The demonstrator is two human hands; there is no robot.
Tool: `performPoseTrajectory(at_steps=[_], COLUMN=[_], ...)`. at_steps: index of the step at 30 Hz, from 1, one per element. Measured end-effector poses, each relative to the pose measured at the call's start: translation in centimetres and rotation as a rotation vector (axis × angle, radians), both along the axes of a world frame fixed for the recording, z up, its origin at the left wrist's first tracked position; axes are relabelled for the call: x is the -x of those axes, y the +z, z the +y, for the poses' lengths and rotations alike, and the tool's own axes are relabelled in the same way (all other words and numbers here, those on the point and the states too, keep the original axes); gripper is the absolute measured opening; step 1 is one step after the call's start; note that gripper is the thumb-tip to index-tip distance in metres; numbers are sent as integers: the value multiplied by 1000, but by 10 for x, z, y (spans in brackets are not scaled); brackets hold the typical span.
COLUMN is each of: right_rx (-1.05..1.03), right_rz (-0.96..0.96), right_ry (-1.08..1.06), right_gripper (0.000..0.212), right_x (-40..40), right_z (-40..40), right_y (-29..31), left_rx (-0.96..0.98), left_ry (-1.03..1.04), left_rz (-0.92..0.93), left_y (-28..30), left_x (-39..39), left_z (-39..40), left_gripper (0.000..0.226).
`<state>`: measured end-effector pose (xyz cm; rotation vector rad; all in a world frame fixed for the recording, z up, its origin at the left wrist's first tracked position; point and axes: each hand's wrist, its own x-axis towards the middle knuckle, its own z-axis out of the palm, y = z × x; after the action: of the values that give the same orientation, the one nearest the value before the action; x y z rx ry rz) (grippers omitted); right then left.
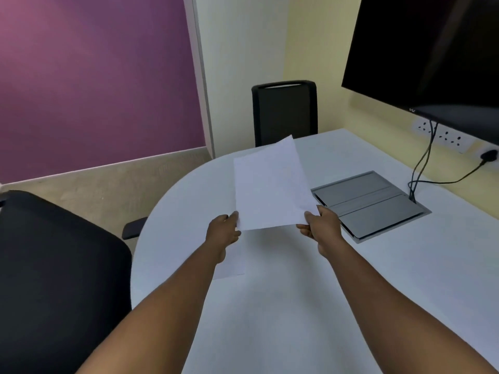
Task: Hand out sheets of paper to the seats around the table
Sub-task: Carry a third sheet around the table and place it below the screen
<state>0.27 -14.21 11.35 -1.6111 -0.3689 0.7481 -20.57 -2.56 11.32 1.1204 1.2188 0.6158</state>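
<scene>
A white sheet of paper is held above the white table, tilted away from me toward the far chair. My left hand pinches its near left corner. My right hand grips its near right corner. A second white sheet lies flat on the table under my left wrist, partly hidden by the arm. A black chair stands at the far end of the table. Another black chair is at the near left.
A grey cable box lid is set into the table to the right of the held sheet. Black cables run from it up to wall sockets. A dark screen hangs at upper right. A purple wall is at left.
</scene>
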Motion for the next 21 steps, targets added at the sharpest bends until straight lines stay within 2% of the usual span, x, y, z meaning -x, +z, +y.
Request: performPoseTrajectory(at_steps=[4, 6, 9, 11, 17, 21], right_rx=[-70, -103, -148, -175, -195, -217], right_rz=[-34, -43, -56, -63, -129, -135], right_ry=[10, 11, 40, 61, 166, 258], right_gripper=[18, 18, 16, 17, 21, 14], right_x=[65, 97, 139, 163, 210, 227], right_z=[-12, -16, -19, -19, -12, 9], right_y=[27, 38, 53, 64, 97, 118], left_rx=[-57, -68, -89, -119, -201, -276], left_ry=[21, 24, 25, 34, 121, 184], left_rz=[-72, -103, -125, -123, -147, -167], left_y=[30, 42, 59, 71, 106, 128], left_x=[59, 90, 134, 159, 211, 239], left_z=[-12, -17, -23, -23, -22, -18], left_gripper=[16, 20, 8, 10, 17, 13])
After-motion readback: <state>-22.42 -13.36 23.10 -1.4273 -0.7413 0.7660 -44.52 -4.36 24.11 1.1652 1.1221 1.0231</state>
